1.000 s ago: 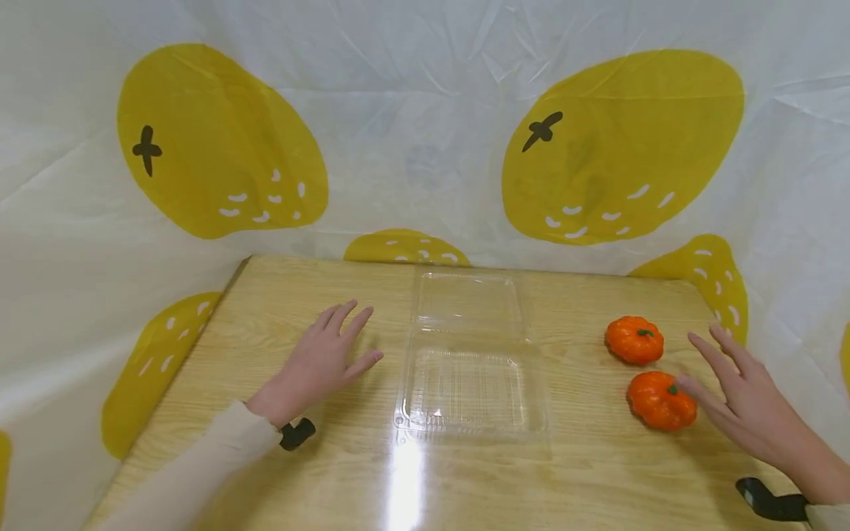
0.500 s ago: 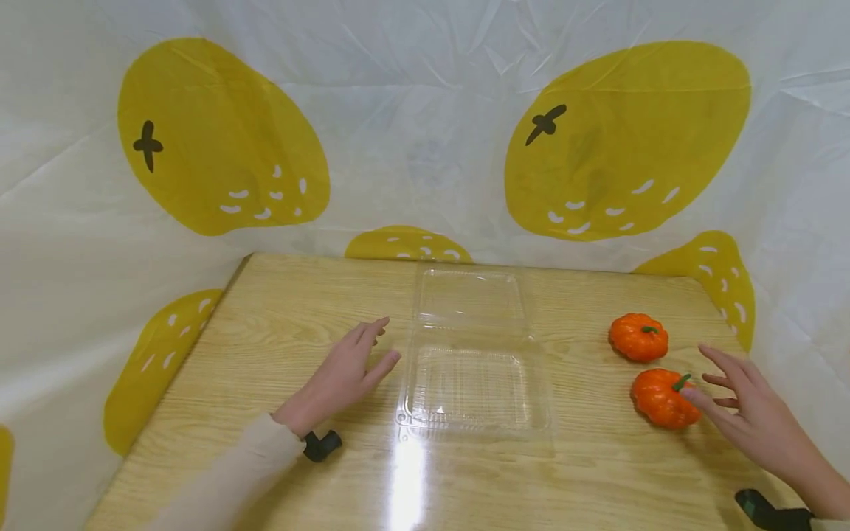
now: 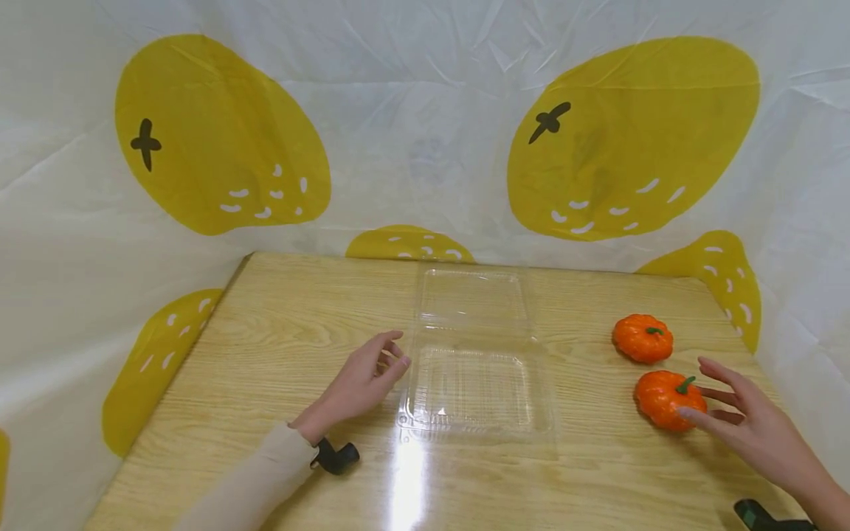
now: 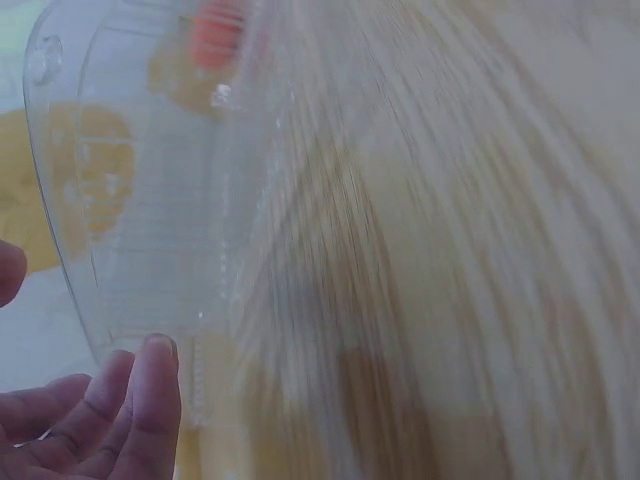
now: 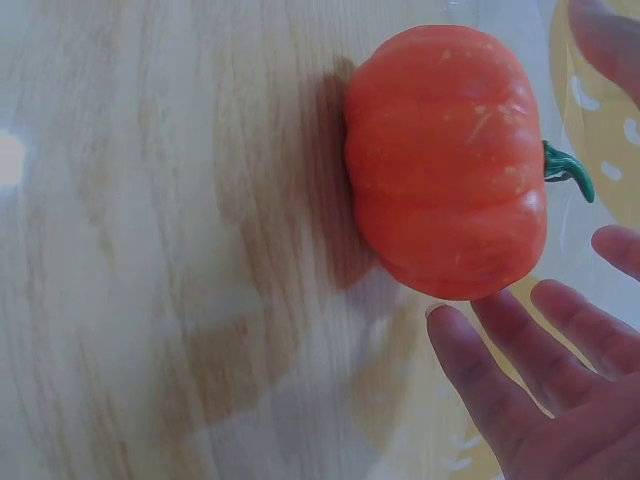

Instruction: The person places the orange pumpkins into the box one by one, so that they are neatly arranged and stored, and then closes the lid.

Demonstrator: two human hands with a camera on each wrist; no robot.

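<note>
Two small orange toy pumpkins with green stems lie on the right side of the table: the nearer pumpkin [image 3: 664, 402] and the farther pumpkin [image 3: 642, 339]. My right hand [image 3: 760, 431] is at the right side of the nearer one, fingers spread and lightly bent. In the right wrist view, fingertips [image 5: 455, 335] come right up to that pumpkin [image 5: 445, 165], while the thumb stands apart from it. A clear plastic clamshell container [image 3: 471, 391] lies unfolded mid-table. Beside its left edge is my left hand [image 3: 361, 380], fingers relaxed, holding nothing; the container's wall [image 4: 150, 220] rises past the fingertips in the left wrist view.
The wooden table [image 3: 279, 317] has its back edge against a white sheet [image 3: 415, 147] printed with large yellow lemons. Light glares off the tabletop in front of the container. A dark camera mount [image 3: 335, 457] sits at the left wrist.
My left hand has moved right, toward the container's left edge, its fingers bending more. My right hand has lowered around the right side of the nearer pumpkin. The pumpkins and container rest in place.
</note>
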